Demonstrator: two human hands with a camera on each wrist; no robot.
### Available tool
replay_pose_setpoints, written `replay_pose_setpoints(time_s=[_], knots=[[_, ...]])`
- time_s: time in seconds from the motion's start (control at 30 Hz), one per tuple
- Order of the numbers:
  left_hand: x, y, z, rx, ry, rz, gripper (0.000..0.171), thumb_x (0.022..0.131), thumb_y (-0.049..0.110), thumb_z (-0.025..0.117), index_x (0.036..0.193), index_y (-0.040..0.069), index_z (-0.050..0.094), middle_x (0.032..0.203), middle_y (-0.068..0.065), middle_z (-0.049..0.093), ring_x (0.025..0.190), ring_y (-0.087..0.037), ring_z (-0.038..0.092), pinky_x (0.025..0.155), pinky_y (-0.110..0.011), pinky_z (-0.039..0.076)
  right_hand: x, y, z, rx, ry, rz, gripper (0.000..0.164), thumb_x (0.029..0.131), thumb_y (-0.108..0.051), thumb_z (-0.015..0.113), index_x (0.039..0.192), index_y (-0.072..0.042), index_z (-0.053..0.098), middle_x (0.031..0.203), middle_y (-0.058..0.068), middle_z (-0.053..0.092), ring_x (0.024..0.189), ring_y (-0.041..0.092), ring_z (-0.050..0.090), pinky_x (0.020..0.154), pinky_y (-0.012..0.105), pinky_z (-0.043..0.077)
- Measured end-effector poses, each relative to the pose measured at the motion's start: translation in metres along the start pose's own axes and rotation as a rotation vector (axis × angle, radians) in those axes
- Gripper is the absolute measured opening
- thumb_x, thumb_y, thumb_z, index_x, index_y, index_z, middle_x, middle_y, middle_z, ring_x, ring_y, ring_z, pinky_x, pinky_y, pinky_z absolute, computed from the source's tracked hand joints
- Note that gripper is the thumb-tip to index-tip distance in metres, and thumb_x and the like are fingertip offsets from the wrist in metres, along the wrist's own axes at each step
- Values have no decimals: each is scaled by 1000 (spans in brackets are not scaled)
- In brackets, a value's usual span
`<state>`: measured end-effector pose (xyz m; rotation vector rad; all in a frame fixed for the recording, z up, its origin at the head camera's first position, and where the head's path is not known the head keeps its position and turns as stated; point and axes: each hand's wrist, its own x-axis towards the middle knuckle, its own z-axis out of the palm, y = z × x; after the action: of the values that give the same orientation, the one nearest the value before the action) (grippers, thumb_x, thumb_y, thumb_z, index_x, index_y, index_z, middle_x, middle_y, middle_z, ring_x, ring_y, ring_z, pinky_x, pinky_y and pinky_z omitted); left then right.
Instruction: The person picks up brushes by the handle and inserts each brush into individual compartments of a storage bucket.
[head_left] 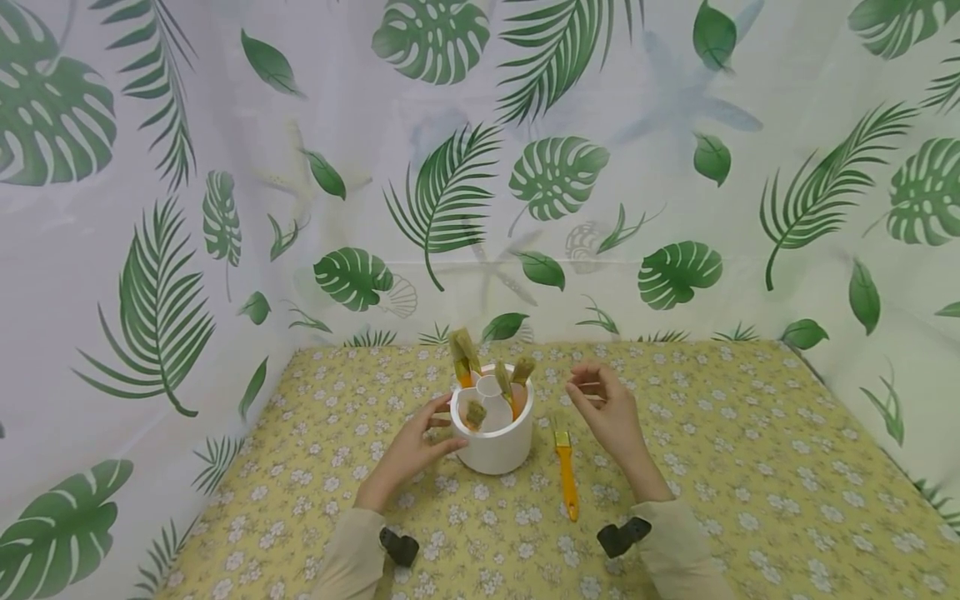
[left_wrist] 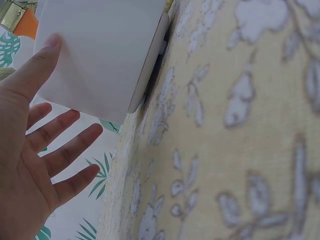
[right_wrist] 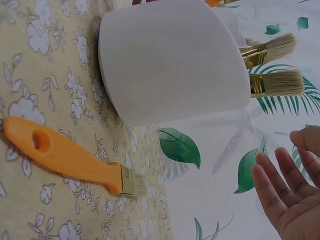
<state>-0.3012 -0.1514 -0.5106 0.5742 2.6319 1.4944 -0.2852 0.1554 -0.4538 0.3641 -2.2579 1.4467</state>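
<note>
A white round holder [head_left: 493, 454] with inner compartments stands upright on the table, several paintbrushes in it with bristles upward. My left hand [head_left: 415, 446] is at its left side, and in the left wrist view the thumb [left_wrist: 47, 50] rests against the white wall while the other fingers spread loosely beside it. To the right of the holder a paintbrush [head_left: 567, 479] with an orange handle lies flat, bristles pointing away from me. My right hand [head_left: 611, 417] hovers above and right of that brush, fingers loosely bent, holding nothing. The right wrist view shows its fingers [right_wrist: 280, 185] apart from everything.
A yellow flowered cloth [head_left: 720, 467] covers the table. White curtains with green leaf prints [head_left: 555, 179] rise behind it and along both sides. Each sleeve carries a small black device [head_left: 624, 537] near the wrist.
</note>
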Motion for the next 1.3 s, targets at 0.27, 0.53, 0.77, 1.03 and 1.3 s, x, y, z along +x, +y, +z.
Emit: replay_pose_setpoints(time_s=[0.27,0.53,0.77,1.03,1.3], knots=[[0,0,0,9,-2,-5,83,77,50,68,146,32,26,136,3,44,120,-22,49,89,-41,51,0,3,0,-31,-28,14,22,90,-15,63,110,-9,57,100,11,62,88,24,63,69,19,53],[1,-2,0,18,0,-13,85,77,52,68,147,29,26,137,5,43,121,-22,48,90,-42,50,0,7,0,-58,-39,27,21,89,-10,63,109,-7,57,98,13,62,87,28,63,69,32,56],[0,-2,2,29,7,-14,78,77,53,67,142,43,25,137,7,43,123,-21,46,93,-44,48,-1,12,1,-77,-66,70,23,89,-11,63,111,-6,57,100,14,62,88,29,63,76,42,55],[-1,-2,3,30,13,-2,77,78,52,67,142,45,24,140,7,40,125,-26,44,94,-49,46,-1,19,2,-112,-105,95,25,89,-12,63,111,-3,57,100,15,62,90,30,62,79,44,54],[0,-1,4,25,18,-2,79,77,51,68,143,42,25,140,6,40,125,-26,44,94,-49,46,-3,22,2,-104,-137,106,26,89,-10,62,113,-3,55,102,17,61,91,32,62,79,43,54]])
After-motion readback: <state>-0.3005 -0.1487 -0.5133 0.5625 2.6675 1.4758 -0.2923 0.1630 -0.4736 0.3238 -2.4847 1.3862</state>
